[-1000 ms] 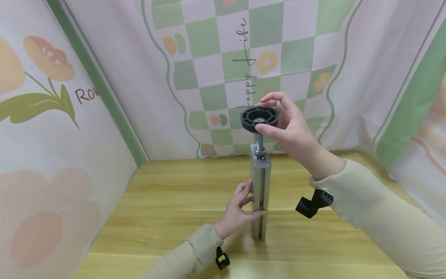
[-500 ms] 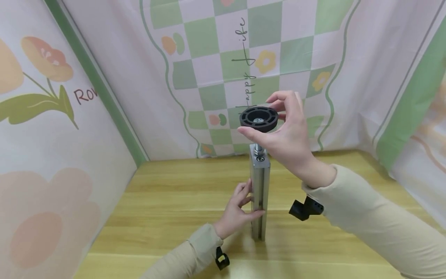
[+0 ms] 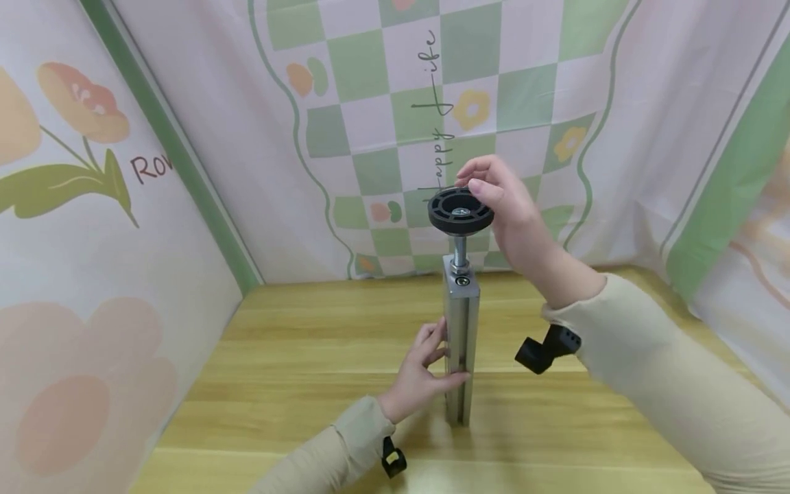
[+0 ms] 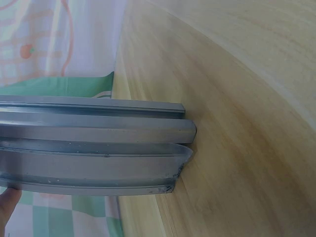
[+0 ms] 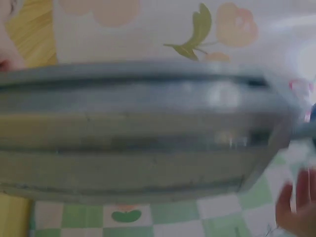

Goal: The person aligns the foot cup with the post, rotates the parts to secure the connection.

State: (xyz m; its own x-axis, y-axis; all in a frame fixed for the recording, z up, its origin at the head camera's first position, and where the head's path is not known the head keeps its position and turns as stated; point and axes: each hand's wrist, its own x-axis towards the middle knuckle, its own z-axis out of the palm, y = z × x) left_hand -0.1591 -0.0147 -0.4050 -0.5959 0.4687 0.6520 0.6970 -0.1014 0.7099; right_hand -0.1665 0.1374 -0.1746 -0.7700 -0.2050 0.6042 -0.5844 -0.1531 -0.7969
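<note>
A grey aluminium extrusion (image 3: 463,329) stands upright on the table, gripped low down by my left hand (image 3: 413,381) between thumb and fingers. A black round levelling foot (image 3: 459,224) tops it on a threaded metal stem (image 3: 459,252), recessed face upward. At the foot's far right rim is my right hand (image 3: 517,216), thumb tip over the edge, fingers loosely bent behind it and not wrapped round it. The left wrist view has the extrusion's lower end (image 4: 94,131) against the wood. In the right wrist view, blurred fingers (image 5: 300,200) lie beyond its upper end.
The wooden table (image 3: 296,357) has a hanging checkered cloth (image 3: 426,158) behind it and printed cloth (image 3: 80,261) along the left. A socket screw (image 3: 462,281) sits beside the stem in the end plate. Black camera mounts hang at both cuffs.
My right thumb has gone from the near side of the levelling foot to its far right rim, the hand turning with it. My left hand and the extrusion stay put.
</note>
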